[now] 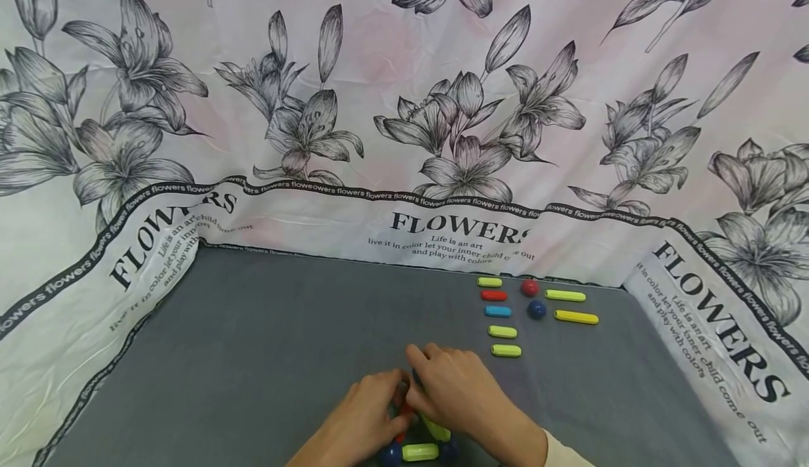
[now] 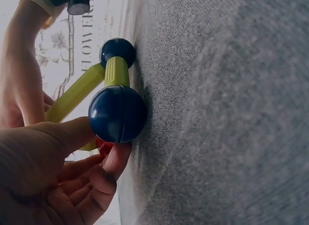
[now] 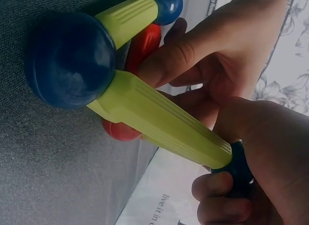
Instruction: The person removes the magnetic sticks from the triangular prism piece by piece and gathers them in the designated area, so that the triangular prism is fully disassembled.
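Both hands are on a small frame of plastic rods and balls at the front of the grey cloth. My left hand (image 1: 363,418) pinches a red rod (image 3: 145,46) low in the frame, its thumb lying along the rod. My right hand (image 1: 464,390) grips a dark blue ball (image 3: 239,172) at the upper end of a long yellow-green rod (image 3: 169,121), which slants up from a blue ball (image 3: 70,61) on the cloth. A short yellow-green rod (image 1: 420,452) joins two blue balls at the base. A red ball (image 3: 120,131) shows behind the slanted rod, partly hidden.
Loose pieces lie back right on the grey cloth (image 1: 284,326): a column of short rods with a blue rod (image 1: 498,311) and a red rod (image 1: 494,296), a red ball (image 1: 529,287), a blue ball (image 1: 536,309) and a long yellow rod (image 1: 576,317). Flower-printed fabric (image 1: 316,221) surrounds the cloth.
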`<state>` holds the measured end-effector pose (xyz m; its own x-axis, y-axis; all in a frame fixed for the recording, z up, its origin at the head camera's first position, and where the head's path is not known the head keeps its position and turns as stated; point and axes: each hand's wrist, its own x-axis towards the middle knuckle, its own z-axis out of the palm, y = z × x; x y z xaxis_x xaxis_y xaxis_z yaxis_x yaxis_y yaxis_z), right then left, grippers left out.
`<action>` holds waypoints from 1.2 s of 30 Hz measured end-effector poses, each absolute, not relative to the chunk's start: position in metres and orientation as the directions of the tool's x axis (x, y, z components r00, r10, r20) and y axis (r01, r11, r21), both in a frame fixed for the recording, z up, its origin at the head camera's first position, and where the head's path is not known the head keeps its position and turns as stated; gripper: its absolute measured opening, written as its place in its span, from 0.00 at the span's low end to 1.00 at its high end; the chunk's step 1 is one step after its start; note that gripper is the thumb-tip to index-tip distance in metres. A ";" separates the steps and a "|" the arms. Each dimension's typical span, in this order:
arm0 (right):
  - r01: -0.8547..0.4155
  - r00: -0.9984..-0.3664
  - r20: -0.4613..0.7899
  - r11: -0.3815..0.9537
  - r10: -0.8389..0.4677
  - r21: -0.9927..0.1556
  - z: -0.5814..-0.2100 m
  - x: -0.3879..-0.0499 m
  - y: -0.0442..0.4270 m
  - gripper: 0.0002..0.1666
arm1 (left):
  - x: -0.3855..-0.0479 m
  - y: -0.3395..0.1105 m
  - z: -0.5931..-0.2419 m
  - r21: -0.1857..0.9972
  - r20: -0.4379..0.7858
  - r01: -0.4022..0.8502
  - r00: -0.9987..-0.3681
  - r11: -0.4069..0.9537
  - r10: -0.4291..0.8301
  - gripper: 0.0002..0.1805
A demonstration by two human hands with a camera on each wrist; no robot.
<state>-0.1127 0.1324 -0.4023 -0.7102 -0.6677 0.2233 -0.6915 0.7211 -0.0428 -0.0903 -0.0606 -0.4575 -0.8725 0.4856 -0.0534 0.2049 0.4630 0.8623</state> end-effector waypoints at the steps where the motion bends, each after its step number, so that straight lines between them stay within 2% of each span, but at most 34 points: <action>1: -0.694 -0.710 0.215 0.719 -0.670 -0.050 -0.403 -0.113 0.132 0.14 | -0.090 -0.061 -0.458 0.865 -0.054 0.203 -0.872 0.460 0.486 0.10; 13: -0.686 -0.727 0.114 0.719 -0.677 -0.107 -0.407 -0.113 0.131 0.16 | -0.086 -0.063 -0.462 0.879 -0.076 0.176 -0.866 0.443 0.494 0.10; 21: -0.716 -0.694 0.188 0.694 -0.695 -0.078 -0.407 -0.111 0.130 0.16 | -0.088 -0.064 -0.461 0.873 -0.063 0.193 -0.867 0.449 0.495 0.09; 26: -0.722 -0.691 0.164 0.686 -0.704 -0.092 -0.407 -0.110 0.131 0.13 | -0.088 -0.064 -0.461 0.884 -0.086 0.171 -0.856 0.436 0.509 0.11; 36: -0.699 -0.712 0.168 0.711 -0.682 -0.079 -0.409 -0.108 0.135 0.23 | -0.085 -0.063 -0.463 0.889 -0.087 0.152 -0.870 0.431 0.486 0.09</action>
